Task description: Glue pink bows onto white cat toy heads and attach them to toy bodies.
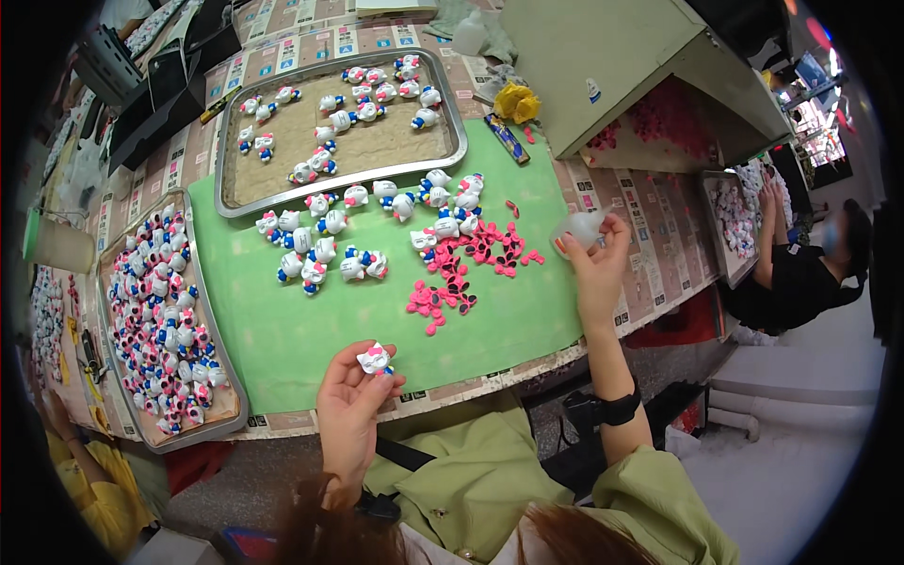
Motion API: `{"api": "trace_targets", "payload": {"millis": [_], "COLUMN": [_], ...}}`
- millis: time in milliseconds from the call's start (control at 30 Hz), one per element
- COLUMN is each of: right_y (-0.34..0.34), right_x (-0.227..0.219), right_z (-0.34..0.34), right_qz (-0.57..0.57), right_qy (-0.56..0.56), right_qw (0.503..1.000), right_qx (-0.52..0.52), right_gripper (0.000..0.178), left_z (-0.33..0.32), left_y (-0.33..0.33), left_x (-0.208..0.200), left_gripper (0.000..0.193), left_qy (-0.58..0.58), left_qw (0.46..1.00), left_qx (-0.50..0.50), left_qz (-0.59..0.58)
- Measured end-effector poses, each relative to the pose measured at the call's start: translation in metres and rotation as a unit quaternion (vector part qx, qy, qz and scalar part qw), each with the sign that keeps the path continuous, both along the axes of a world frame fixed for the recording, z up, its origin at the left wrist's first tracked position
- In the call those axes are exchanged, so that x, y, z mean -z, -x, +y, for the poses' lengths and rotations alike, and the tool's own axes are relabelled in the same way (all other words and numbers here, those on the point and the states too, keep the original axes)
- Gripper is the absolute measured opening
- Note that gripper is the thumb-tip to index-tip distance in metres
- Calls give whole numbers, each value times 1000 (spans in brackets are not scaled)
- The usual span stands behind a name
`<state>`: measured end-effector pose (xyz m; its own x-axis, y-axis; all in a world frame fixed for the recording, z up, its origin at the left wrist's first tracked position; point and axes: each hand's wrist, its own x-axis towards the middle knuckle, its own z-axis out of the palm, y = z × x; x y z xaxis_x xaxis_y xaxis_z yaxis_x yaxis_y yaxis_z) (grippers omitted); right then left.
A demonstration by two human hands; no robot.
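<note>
Small white cat-headed figurine with pink bow (374, 360) pinched in left hand (348, 405); translucent whitish container (577, 229) gripped in right hand (599, 268). Hands well apart. Container held up-right of figurine; figurine's long axis unclear. Between: small glossy pink pieces (459, 284), heaped on green mat (527, 325), nearer right hand. White-and-blue figurines (321, 250), silver metal tray (459, 141) placed beyond.

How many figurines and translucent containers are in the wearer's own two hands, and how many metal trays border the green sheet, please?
Figurine in the left hand: 1
Translucent container in the right hand: 1
Metal trays bordering the green sheet, back tray and left tray: 2
Total: 4
</note>
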<state>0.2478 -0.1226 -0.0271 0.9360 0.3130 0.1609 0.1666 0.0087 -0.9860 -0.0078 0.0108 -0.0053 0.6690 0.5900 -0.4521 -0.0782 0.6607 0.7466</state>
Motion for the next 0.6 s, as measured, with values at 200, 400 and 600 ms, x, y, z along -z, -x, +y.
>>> {"api": "trace_targets", "payload": {"millis": [200, 400, 600], "right_y": [21, 44, 37], "right_x": [12, -10, -2], "right_z": [-8, 10, 18], "right_qz": [-224, -265, -349], "right_qy": [126, 278, 297], "right_qw": [964, 922, 887], "right_qx": [72, -52, -48], "right_gripper": [47, 14, 16], "left_z": [2, -1, -5], "left_y": [2, 1, 1], "left_x": [3, 3, 1], "left_gripper": [35, 35, 35], "left_qy": [-3, -6, 3], "left_qw": [1000, 1000, 1000], "left_qx": [-5, 8, 16], "left_qz": [14, 6, -3]}}
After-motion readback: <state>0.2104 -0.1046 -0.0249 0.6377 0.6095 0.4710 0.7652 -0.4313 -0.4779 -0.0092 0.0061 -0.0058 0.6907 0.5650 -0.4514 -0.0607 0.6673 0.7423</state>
